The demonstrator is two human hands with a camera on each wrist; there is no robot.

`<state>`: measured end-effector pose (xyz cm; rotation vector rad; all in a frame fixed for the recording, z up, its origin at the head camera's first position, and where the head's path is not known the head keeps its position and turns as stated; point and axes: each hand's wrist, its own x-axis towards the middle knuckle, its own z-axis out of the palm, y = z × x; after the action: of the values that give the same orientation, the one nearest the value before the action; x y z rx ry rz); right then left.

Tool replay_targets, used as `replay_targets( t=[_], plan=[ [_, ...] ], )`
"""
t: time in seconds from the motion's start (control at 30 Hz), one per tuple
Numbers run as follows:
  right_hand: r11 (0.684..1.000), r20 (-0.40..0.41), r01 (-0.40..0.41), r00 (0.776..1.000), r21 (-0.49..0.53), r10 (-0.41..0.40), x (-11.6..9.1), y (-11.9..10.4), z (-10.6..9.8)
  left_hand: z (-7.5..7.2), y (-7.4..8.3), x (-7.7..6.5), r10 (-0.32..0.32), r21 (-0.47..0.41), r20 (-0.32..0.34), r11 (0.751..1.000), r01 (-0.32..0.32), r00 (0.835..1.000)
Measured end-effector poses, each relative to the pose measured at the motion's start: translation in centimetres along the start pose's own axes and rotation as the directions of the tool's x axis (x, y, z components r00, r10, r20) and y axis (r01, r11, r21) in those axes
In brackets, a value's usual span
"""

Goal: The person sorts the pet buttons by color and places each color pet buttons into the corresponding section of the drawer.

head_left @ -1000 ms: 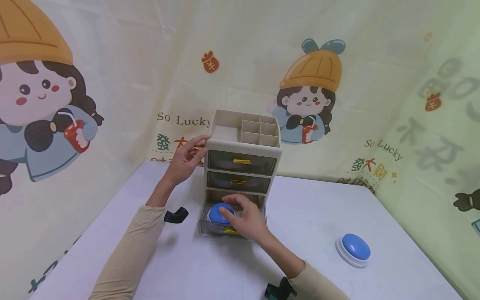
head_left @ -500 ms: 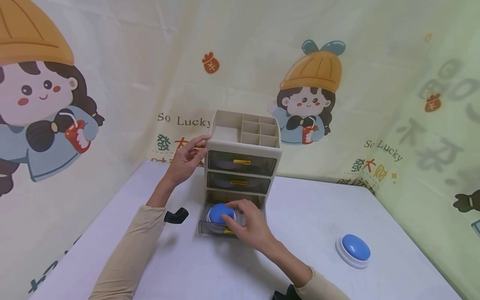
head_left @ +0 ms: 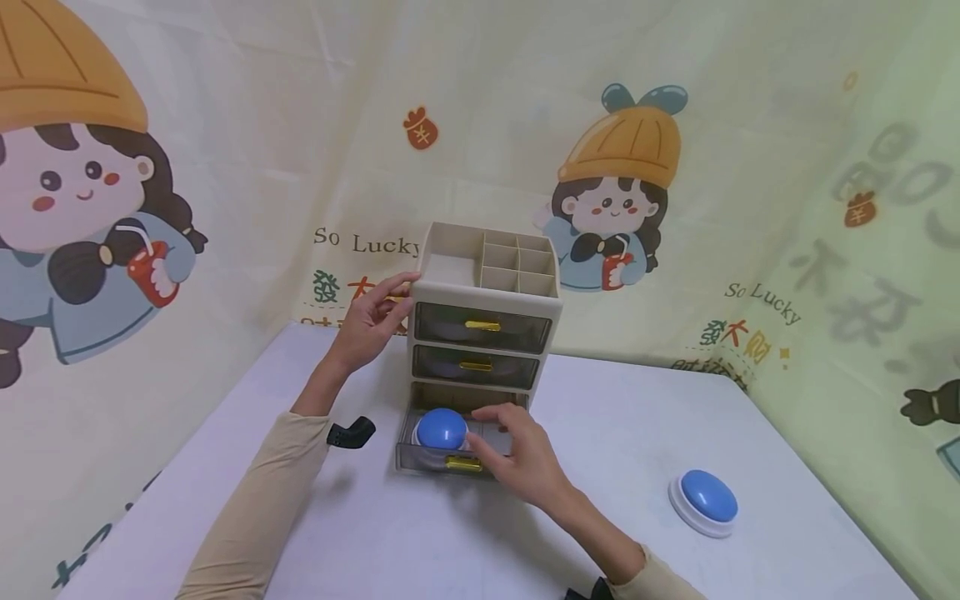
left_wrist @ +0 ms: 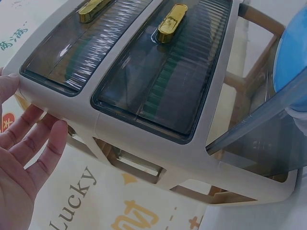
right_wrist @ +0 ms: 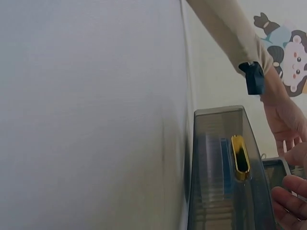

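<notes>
A cream desktop drawer organizer (head_left: 487, 296) stands on the table with its bottom drawer (head_left: 423, 457) pulled out. In that drawer's left part sits a blue dome push button (head_left: 441, 428) with a white base. My right hand (head_left: 531, 460) hovers over the drawer's right side, thumb and fingers spread in a loose curve, holding nothing; the thumb tip is right beside the button. My left hand (head_left: 366, 327) touches the organizer's upper left side; in the left wrist view its relaxed fingers (left_wrist: 45, 139) lie along the side wall. The right wrist view shows the gold handle (right_wrist: 240, 158) on the drawer front.
A second blue push button (head_left: 708, 496) with a white base stands on the table at the right. Two smoky drawers with gold handles (head_left: 482, 326) are closed above the pulled-out one. A patterned cloth (head_left: 480, 100) hangs behind the table.
My right hand has drawn back to the right from the blue button in the drawer, whose dome now shows whole. The left hand has stayed in place.
</notes>
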<state>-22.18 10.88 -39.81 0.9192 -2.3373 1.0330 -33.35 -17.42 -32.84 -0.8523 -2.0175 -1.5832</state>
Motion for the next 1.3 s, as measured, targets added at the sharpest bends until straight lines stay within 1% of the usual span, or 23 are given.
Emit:
replay_targets(
  t=[0.23,0.33,0.47,0.77,0.93,1.0,1.3],
  plan=[
    [0.999,-0.035,-0.002,0.999,-0.032,0.001,-1.0,1.1,-1.7,0.0,0.1,0.0,-0.006,0.000,0.001,1.000,0.006,1.000],
    [0.998,-0.053,0.003,0.999,-0.070,-0.007,-1.5,1.6,-2.5,0.0,0.2,0.0,-0.009,0.002,0.002,1.000,0.009,1.000],
    [0.993,-0.077,-0.013,0.997,-0.116,0.004,-2.0,2.1,-3.6,0.0,0.2,0.0,-0.012,0.003,0.000,1.000,0.012,1.000],
    [0.976,-0.129,-0.125,0.986,-0.177,0.103,-3.7,3.4,-5.9,0.0,0.0,0.1,0.000,-0.003,-0.001,1.000,0.000,1.000],
    [0.957,-0.152,-0.217,0.970,-0.192,0.190,-4.7,4.0,-7.3,0.1,-0.1,0.2,0.004,0.002,-0.003,1.000,-0.004,1.000],
    [0.950,-0.162,-0.241,0.964,-0.197,0.211,-5.2,4.3,-7.7,0.1,-0.2,0.2,0.006,0.006,-0.007,1.000,-0.006,1.000],
    [0.937,-0.211,-0.273,0.951,-0.220,0.227,-7.5,5.5,-9.8,0.1,-0.5,0.2,0.015,0.007,-0.006,1.000,-0.015,1.000]
  ],
)
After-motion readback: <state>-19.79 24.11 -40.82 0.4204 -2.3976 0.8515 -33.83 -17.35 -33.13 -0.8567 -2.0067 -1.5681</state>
